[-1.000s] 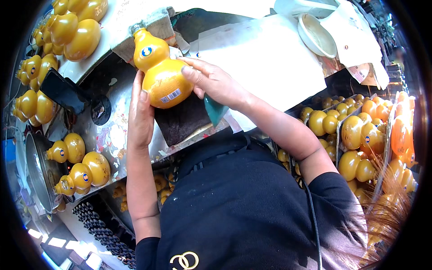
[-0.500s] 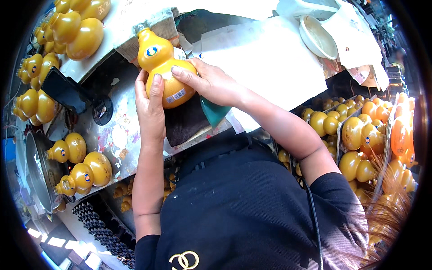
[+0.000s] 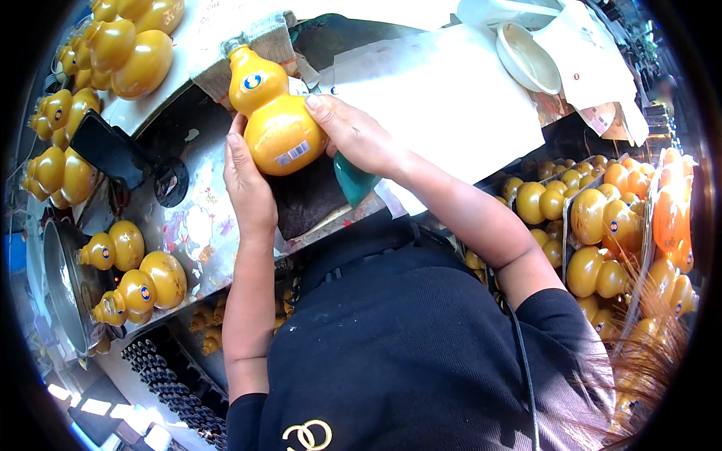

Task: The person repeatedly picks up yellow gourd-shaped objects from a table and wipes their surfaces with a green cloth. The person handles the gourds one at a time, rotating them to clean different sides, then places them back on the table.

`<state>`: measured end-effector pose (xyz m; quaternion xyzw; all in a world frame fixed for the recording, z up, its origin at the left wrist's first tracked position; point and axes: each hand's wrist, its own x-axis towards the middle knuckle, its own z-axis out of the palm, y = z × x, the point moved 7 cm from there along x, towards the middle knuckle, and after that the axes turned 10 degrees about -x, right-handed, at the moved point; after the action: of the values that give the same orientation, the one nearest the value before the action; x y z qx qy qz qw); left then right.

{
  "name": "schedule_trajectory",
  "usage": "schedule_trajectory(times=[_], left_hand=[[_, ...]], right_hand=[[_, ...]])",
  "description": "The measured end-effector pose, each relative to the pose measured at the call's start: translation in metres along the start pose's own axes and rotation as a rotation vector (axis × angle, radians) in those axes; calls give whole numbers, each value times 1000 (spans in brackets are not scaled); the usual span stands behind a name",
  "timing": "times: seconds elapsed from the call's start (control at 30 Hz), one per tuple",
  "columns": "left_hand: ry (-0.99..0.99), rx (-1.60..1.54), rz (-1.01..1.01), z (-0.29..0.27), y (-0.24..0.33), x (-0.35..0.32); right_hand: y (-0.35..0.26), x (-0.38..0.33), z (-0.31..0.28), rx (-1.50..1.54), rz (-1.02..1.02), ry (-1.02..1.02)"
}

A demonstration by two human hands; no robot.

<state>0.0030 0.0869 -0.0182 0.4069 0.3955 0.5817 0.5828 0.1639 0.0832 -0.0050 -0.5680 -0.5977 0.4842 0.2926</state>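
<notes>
Between my two hands is a yellow gourd-shaped bottle (image 3: 280, 124), tilted with its neck pointing away to the upper left. A round blue sticker sits on its upper bulb and a barcode label on the lower one. My left hand (image 3: 247, 177) is wrapped along the lower bulb's left side. My right hand (image 3: 357, 135) grips the bulb's right side, thumb on top, the other fingers mostly hidden. Some green material (image 3: 352, 182) hangs just below my right hand. Past the bottle's neck lies a grey folded cloth pad (image 3: 263, 39). Beneath the bottle is a dark cloth (image 3: 308, 203).
More gourd bottles (image 3: 159, 282) stand at the left by a round metal pan (image 3: 64, 293). A black phone-like device on a stand (image 3: 113, 150) is left of my hands. White sheets (image 3: 451, 98) and a white bowl (image 3: 529, 59) lie right. Crated gourd bottles (image 3: 594, 218) fill the right side.
The bottle has shifted slightly up and turned a little in my hands. My right thumb has slid right to the bulb's edge, and my left thumb has drawn back off its front.
</notes>
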Motion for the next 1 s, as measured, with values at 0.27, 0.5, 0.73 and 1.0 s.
schedule_trajectory(times=[0.27,0.5,0.73,1.0], left_hand=[[-232,122,-42,5,9,-10],[-223,151,-86,-2,3,-11],[-312,131,-104,4,11,-11],[-388,119,-116,-3,10,-8]], right_hand=[[4,-6,3,27,-152,11],[6,-8,1,54,-75,-13],[5,-8,1,31,-134,-20],[4,-9,3,113,-147,-40]])
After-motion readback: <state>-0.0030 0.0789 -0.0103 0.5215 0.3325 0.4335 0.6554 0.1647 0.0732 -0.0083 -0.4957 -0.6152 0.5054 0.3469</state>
